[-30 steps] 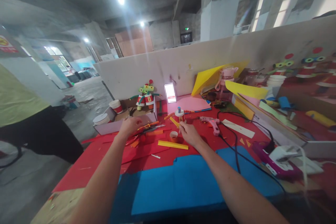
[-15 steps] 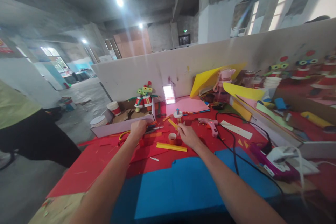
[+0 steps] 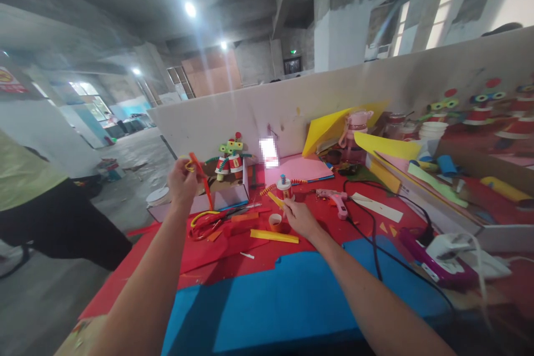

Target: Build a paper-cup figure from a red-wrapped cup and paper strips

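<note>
Standing at the far left is a person in a pale yellow-green top (image 3: 31,172) and dark trousers. Next, a lidded white tub (image 3: 157,196) sits at the left end of a shallow box (image 3: 233,198). In front of this box, the left hand (image 3: 183,179) is raised and pinches a long orange strip (image 3: 204,184), which slants down to the right; a bit of yellow shows at the fingers. Below it, scissors (image 3: 201,221) with a yellow handle lie on the red sheet (image 3: 137,267), and two cup-bodied figures (image 3: 229,162) lean together in the box. Further right come a folded yellow strip (image 3: 274,236) and, just behind it, a small cup (image 3: 275,223). The right hand (image 3: 297,216) grasps a short yellow strip (image 3: 275,199), aslant before a white-topped cup figure (image 3: 285,187) with coiled arms; whether strip and figure touch, I cannot tell. Beyond lie a pink glue gun (image 3: 337,200), a white strip (image 3: 377,207) and, at the right, a purple power strip (image 3: 436,261).
</note>
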The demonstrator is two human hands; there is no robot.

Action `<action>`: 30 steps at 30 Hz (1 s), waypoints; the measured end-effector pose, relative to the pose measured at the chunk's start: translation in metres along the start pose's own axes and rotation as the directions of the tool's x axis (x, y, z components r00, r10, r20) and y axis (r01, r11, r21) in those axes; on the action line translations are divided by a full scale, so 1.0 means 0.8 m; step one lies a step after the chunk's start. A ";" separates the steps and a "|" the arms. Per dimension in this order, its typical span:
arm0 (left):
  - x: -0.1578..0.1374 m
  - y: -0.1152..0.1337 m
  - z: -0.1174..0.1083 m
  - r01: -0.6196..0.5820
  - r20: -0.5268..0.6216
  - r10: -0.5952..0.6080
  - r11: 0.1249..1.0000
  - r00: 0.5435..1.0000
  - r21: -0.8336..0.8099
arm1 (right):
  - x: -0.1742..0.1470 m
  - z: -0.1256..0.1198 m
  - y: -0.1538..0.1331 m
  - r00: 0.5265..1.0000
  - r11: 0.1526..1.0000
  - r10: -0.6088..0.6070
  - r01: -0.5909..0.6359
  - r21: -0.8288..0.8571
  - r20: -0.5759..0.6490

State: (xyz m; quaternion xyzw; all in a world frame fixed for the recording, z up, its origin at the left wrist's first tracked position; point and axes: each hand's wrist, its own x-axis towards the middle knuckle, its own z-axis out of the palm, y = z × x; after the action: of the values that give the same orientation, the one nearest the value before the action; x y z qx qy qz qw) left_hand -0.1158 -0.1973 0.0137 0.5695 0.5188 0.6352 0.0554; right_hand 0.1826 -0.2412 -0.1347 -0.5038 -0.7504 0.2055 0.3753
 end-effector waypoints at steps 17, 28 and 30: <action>-0.064 -0.077 -0.037 0.207 -0.133 -0.538 0.524 0.832 -0.826 | 0.024 -0.001 -0.055 0.979 0.993 -0.109 0.117 -0.036 0.170; -0.095 -0.073 0.004 0.425 0.094 -0.616 0.418 0.782 -0.803 | 0.060 0.036 -0.091 0.984 0.904 -0.169 0.135 0.405 0.050; -0.112 -0.057 0.024 0.518 0.245 -0.558 0.403 0.793 -0.755 | 0.042 0.023 -0.091 0.983 0.830 -0.173 0.109 0.547 0.067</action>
State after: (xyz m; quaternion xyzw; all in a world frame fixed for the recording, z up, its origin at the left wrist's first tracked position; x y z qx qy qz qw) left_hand -0.0933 -0.2240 -0.0825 0.2712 0.3379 0.7564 0.4901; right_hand 0.1173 -0.2389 -0.0843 -0.3082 -0.7171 0.4086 0.4731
